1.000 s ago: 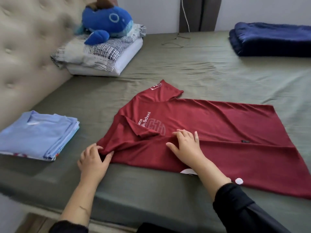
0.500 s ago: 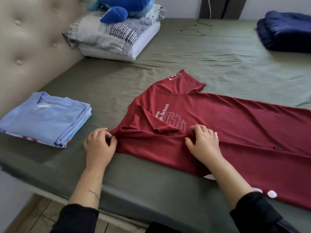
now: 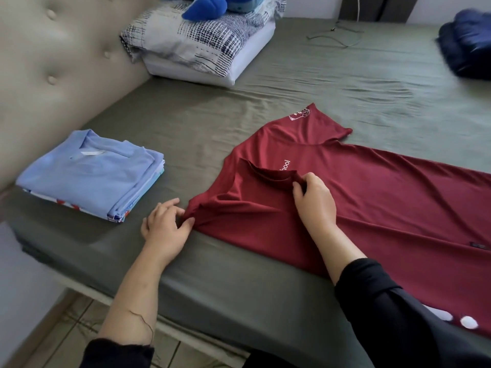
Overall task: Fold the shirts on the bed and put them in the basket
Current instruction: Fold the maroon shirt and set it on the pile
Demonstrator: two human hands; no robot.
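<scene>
Because the maroon shirt (image 3: pixel 372 208) is thin knit cloth, it looks light, limp and quick to wrinkle, so it will sag wherever it is not supported and is best taken by its seams and edges: the shoulder corner, the collar, the hem, rather than mid-panel. It lies spread flat along the near edge of the bed (image 3: pixel 292 83), collar end toward the headboard side, its far sleeve pointing to the bed's middle and its body running off to the right. The left hand (image 3: pixel 166 227) sits at the shirt's near shoulder corner, fingers (image 3: pixel 183 225) and thumb drawn together, pinching a small bunch of cloth there. The right hand (image 3: pixel 314 200) rests on the chest just below the collar, its fingers curled and gripping the collar's edge, which rises in a small ridge. A folded light blue shirt (image 3: pixel 90 173) rests on a small stack near the bed's near-left corner. No basket is in view
</scene>
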